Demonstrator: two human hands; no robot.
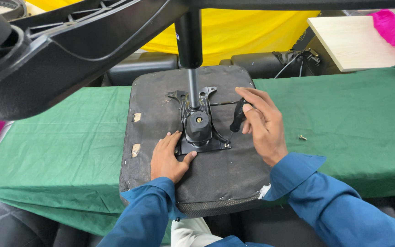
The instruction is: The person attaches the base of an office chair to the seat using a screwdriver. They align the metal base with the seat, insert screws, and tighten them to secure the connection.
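Note:
An upturned black chair seat [216, 178] lies on a green-covered table [69, 146]. A black metal mounting plate [203, 145] with a gas-lift cylinder [193, 87] is fixed to its underside. My left hand [168, 158] rests flat on the seat, fingers touching the plate's left edge. My right hand [264, 123] grips a black-handled screwdriver [237, 116], tip angled down to the plate's right corner.
A loose screw [302, 137] lies on the green cloth to the right. A black chair base [56, 50] looms across the top left. A pale wooden board [357, 41] sits at the back right, with yellow cloth [248, 32] behind.

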